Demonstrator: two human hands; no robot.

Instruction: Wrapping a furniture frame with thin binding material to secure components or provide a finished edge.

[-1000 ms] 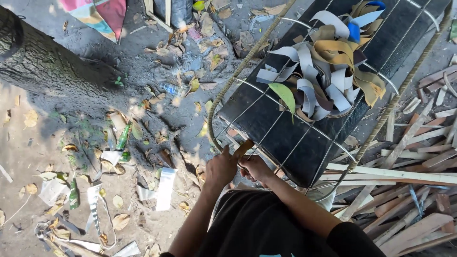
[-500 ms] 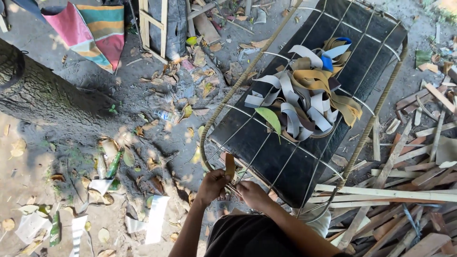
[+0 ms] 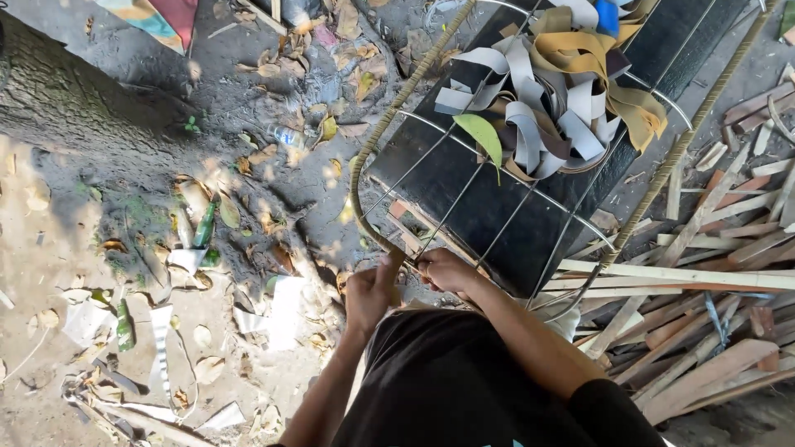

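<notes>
Outdoors on bare dirt ground (image 3: 74, 273) strewn with dry leaves and scraps, beside a tree trunk (image 3: 66, 108). Left hand (image 3: 370, 295) fisted around the near, rope-wrapped edge of a curved metal frame (image 3: 364, 215), thumb up. Right hand (image 3: 445, 269) just beside it on the same edge, fingers curled shut, apparently pinching a strand, though too small to tell. Across the frame, a black panel (image 3: 497, 223) carrying a heap of grey and tan strips (image 3: 563, 99). Right of it, piled wooden slats (image 3: 704, 314).

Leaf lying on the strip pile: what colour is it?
The leaf is green, shown best in the head view.
</notes>
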